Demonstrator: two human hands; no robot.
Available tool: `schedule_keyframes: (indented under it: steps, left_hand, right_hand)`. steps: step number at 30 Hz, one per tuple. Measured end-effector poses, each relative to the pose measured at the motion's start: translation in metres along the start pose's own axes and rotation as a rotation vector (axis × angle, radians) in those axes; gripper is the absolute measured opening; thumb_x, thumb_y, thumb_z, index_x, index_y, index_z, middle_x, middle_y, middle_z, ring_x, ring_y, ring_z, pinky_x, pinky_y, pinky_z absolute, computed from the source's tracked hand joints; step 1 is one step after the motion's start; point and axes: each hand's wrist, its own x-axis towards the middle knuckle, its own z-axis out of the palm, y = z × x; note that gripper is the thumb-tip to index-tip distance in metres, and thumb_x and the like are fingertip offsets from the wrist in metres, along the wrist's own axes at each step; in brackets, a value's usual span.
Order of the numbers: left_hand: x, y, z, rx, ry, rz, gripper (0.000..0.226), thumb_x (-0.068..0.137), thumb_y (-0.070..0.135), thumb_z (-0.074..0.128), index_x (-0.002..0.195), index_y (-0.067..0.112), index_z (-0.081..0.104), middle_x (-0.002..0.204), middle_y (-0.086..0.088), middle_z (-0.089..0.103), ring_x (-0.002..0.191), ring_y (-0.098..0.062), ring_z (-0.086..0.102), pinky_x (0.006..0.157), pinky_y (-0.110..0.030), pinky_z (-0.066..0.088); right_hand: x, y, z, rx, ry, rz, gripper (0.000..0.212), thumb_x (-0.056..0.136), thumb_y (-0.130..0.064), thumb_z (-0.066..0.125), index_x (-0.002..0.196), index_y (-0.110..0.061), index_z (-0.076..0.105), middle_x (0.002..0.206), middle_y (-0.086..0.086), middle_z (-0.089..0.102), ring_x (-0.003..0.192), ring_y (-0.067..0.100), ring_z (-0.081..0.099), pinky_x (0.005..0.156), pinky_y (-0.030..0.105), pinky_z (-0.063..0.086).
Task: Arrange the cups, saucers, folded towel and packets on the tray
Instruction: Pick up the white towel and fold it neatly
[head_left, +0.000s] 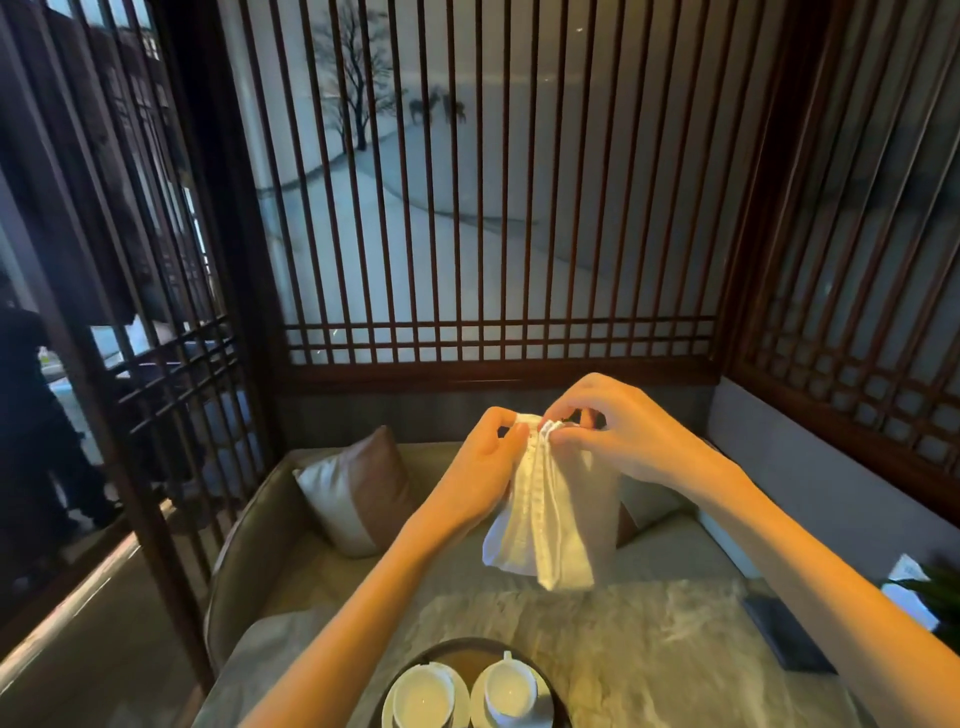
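Note:
A white towel (550, 525) hangs in the air above the marble table (649, 654), gathered in loose pleats. My left hand (485, 462) pinches its top edge from the left. My right hand (618, 431) pinches the same top edge from the right, fingers curled over the cloth. Below, at the table's near edge, a dark round tray (467, 656) carries two white cups, the left cup (422, 699) and the right cup (510, 688), each standing on a white saucer (540, 714). No packets are visible.
A dark flat phone-like object (784, 639) lies on the table's right side, near a green plant (943, 597) and white cards. A sofa with a brown and cream cushion (358, 493) sits behind the table. Wooden lattice screens enclose the booth. A person stands at far left.

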Motion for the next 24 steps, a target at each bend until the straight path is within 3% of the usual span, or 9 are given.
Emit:
schedule_keyframes:
  steps: [5,7,13,15,17,20,24]
  left_hand:
    - [-0.002,0.006,0.002,0.019,0.077,0.029,0.017,0.102,0.033,0.044,0.101,0.019,0.054,0.092,0.003,0.057,0.076,-0.003,0.053,0.067,-0.02,0.042]
    - [-0.003,0.007,0.004,0.043,0.075,0.055,0.017,0.102,0.034,0.042,0.099,0.021,0.052,0.09,0.005,0.056,0.075,-0.002,0.052,0.066,-0.02,0.04]
    - [-0.008,0.009,-0.002,0.091,0.027,0.117,0.017,0.103,0.033,0.04,0.093,0.022,0.048,0.081,0.007,0.051,0.07,-0.003,0.048,0.069,-0.024,0.043]
    - [-0.012,0.01,-0.004,0.096,-0.038,0.131,0.021,0.1,0.043,0.044,0.097,0.022,0.047,0.084,0.009,0.056,0.074,0.001,0.054,0.074,-0.026,0.047]
    - [-0.015,0.013,-0.005,0.088,-0.108,0.111,0.038,0.089,0.055,0.055,0.104,0.021,0.044,0.086,0.006,0.063,0.08,-0.006,0.064,0.076,-0.031,0.054]
    - [-0.016,0.014,-0.007,0.19,-0.101,0.114,0.036,0.089,0.04,0.064,0.11,0.022,0.041,0.095,0.006,0.066,0.09,-0.012,0.07,0.081,-0.034,0.059]
    - [-0.016,0.016,-0.007,0.254,-0.047,0.155,0.021,0.098,0.019,0.054,0.113,0.019,0.039,0.099,0.003,0.06,0.094,-0.013,0.064,0.083,-0.031,0.057]
  right_hand:
    - [-0.007,-0.022,0.0,0.038,0.086,-0.079,0.013,0.087,-0.035,0.072,0.098,-0.028,0.069,0.094,-0.011,0.068,0.085,0.003,0.059,0.072,0.018,0.046]
    - [-0.007,-0.027,0.0,-0.003,0.106,-0.093,0.017,0.087,-0.036,0.072,0.097,-0.023,0.067,0.094,-0.008,0.067,0.088,0.007,0.057,0.075,0.022,0.047]
    - [-0.008,-0.032,0.001,0.117,0.14,-0.054,0.017,0.084,-0.028,0.076,0.093,-0.019,0.065,0.091,-0.006,0.065,0.084,0.006,0.06,0.07,0.015,0.046]
    - [-0.008,-0.031,0.002,0.113,0.126,-0.042,0.016,0.084,-0.027,0.076,0.091,-0.02,0.064,0.089,-0.007,0.065,0.082,0.006,0.06,0.07,0.016,0.046]
    - [-0.008,-0.031,0.001,0.127,0.121,-0.035,0.015,0.083,-0.025,0.077,0.087,-0.022,0.063,0.087,-0.007,0.064,0.08,0.005,0.06,0.068,0.016,0.046]
    - [-0.006,-0.031,0.001,0.128,0.109,-0.034,0.016,0.081,-0.023,0.079,0.083,-0.025,0.063,0.084,-0.009,0.065,0.079,0.006,0.061,0.067,0.016,0.046]
    - [-0.002,-0.036,0.005,0.121,0.096,-0.065,0.015,0.082,-0.023,0.078,0.084,-0.025,0.063,0.084,-0.011,0.063,0.079,0.005,0.061,0.069,0.017,0.048]
